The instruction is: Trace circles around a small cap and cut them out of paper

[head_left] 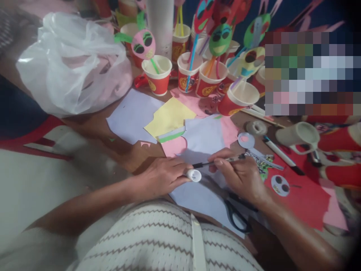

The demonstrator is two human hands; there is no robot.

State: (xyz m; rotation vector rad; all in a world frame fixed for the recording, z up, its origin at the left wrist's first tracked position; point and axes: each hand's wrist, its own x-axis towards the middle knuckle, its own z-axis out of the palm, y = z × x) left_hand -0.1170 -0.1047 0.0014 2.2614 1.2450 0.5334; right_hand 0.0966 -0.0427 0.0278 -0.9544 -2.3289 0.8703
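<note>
My left hand (167,175) is closed around a small white round tube (194,175), whose open end faces up toward me. In my right hand (239,173) a slim pen-like stick (207,164) is pinched, its dark tip right above the white tube beside my left fingers. Whether it is a pen or a brush I cannot tell. Pale lilac paper (203,133) lies under both hands. Below my right hand, the dark handle of a pair of scissors (238,218) shows; the rest is partly hidden. A white paper face with dark eyes (280,185) lies on red paper (304,203) to the right.
Red-and-white paper cups (159,84) holding straws with paper faces (143,43) stand at the back. A white plastic bag (73,67) bulges at the left. Yellow paper (172,116), a marker (283,155), a small jar (256,128) and a white mug (297,136) lie around.
</note>
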